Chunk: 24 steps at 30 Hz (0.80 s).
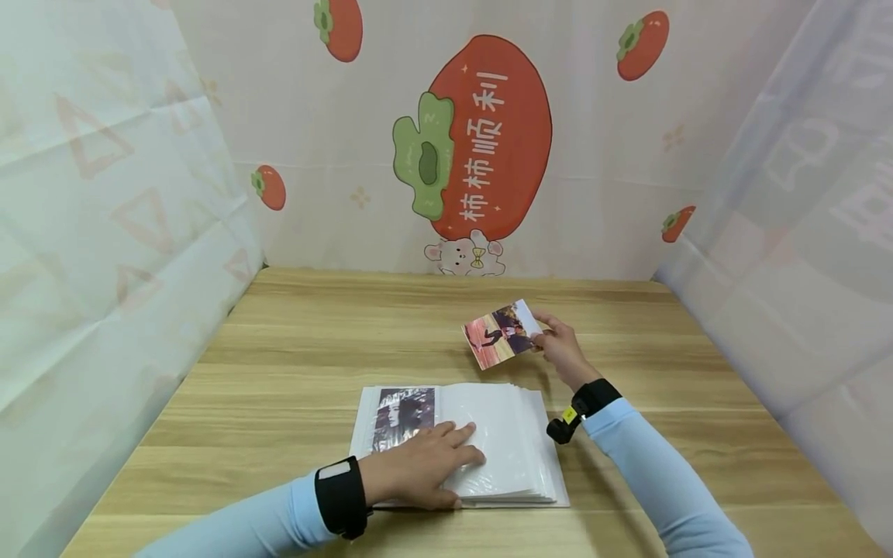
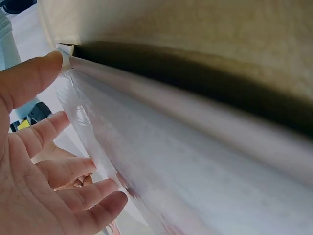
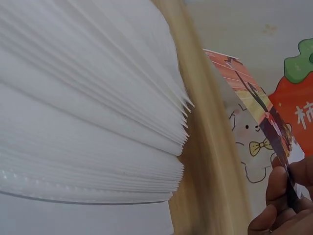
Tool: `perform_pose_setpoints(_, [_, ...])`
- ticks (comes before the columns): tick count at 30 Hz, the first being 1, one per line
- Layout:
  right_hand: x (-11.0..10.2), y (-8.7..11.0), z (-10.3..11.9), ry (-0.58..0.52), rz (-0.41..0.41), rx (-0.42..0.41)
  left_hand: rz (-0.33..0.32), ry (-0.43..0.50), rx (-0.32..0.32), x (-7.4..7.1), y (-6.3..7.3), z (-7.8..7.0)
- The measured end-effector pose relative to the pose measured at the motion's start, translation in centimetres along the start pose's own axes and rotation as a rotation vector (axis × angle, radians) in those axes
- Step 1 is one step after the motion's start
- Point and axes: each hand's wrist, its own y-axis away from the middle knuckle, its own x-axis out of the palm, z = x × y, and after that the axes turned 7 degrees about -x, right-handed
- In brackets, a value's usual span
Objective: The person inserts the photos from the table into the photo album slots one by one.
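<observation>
A photo album (image 1: 488, 434) lies spread on the table, with a dark black-and-white photo (image 1: 405, 411) in its left page sleeve and a blank white page on the right. My left hand (image 1: 429, 465) rests across the middle of the album, fingers spread over the pages; in the left wrist view the fingertips (image 2: 85, 164) touch the clear plastic sleeve. Beyond the album's upper right corner, my right hand (image 1: 561, 349) pinches a colourful photo print (image 1: 501, 333) by its right end, tilted above the table. The right wrist view shows the print (image 3: 266, 115) nearly edge-on between thumb and fingers.
The wooden table (image 1: 314, 333) runs back to a white cloth backdrop (image 1: 593, 155) printed with persimmons, and cloth walls (image 1: 118, 232) stand on both sides. Many layered album pages (image 3: 98, 112) fan out at the right edge of the album.
</observation>
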Motion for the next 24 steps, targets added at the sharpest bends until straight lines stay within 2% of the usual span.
perform_pose_setpoints(9, [0.5,-0.2,-0.1,0.015,0.004,0.009,-0.059,-0.061,0.052,0.2,-0.2,0.2])
perform_pose_setpoints(15, [1.1,-0.7,-0.7,0.008,0.007,-0.013,-0.077,-0.089,0.050,0.3,-0.1,0.2])
perform_pose_setpoints(24, [1.9,-0.8,-1.2,0.038,0.012,0.027,-0.084,-0.099,0.048,0.3,0.0,0.0])
